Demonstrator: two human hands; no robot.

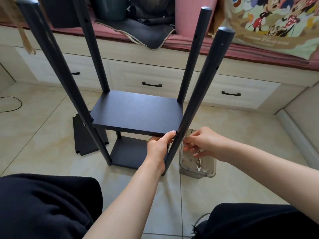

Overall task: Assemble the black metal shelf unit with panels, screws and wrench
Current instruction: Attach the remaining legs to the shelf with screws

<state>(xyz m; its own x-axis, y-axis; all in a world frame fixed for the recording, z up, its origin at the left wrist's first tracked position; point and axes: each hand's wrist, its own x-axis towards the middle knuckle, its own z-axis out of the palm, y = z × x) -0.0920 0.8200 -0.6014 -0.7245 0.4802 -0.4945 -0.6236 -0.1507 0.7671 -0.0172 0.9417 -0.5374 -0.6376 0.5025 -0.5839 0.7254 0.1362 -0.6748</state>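
Observation:
The black shelf unit stands on the tiled floor with several round posts rising toward me. Its upper panel [136, 112] sits between the posts, and a lower panel [127, 152] lies near the floor. My left hand [159, 144] grips the upper panel's near right corner from below, thumb on its edge, beside the near right post [198, 94]. My right hand [202, 142] pinches a small metal piece, likely a screw, against that post at panel height. A spare black panel [82, 135] lies flat on the floor to the left.
A clear plastic box [198, 164] with screws and a small wrench sits on the floor right of the unit. White drawers [151, 78] under a pink cushioned bench run behind. A black cable [15, 104] loops at far left. My dark-trousered knees fill the bottom corners.

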